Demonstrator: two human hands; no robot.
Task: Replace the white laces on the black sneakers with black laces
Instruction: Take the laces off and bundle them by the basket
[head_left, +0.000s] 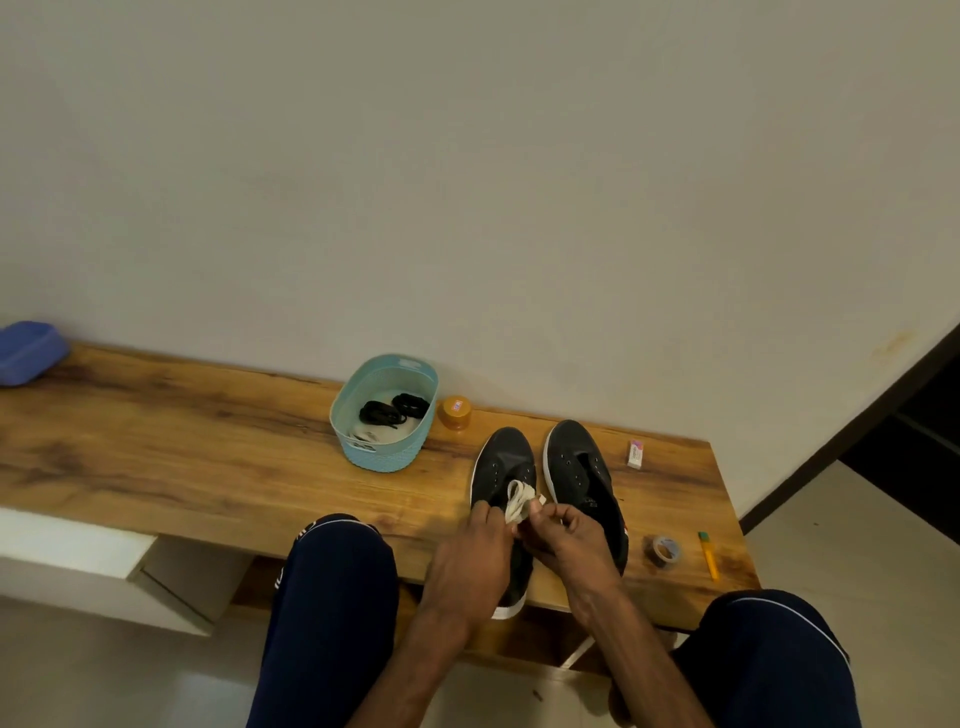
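Two black sneakers stand side by side on the wooden bench (208, 457), toes toward the wall. The left sneaker (503, 462) and the right sneaker (576, 462) both show bare eyelets. A bundled white lace (518, 500) is held over the left sneaker between both hands. My left hand (475, 551) pinches the bundle from the left. My right hand (566, 535) pinches it from the right. A teal basket (363, 457) behind the shoes to the left holds two coiled black laces (393, 410) and a white lace (363, 435).
An orange-lidded jar (455, 412) stands beside the basket. A small eraser (636, 453), a roll of tape (665, 551) and a yellow cutter (708, 555) lie at the bench's right end. A blue container (28, 351) sits far left. My knees flank the bench front.
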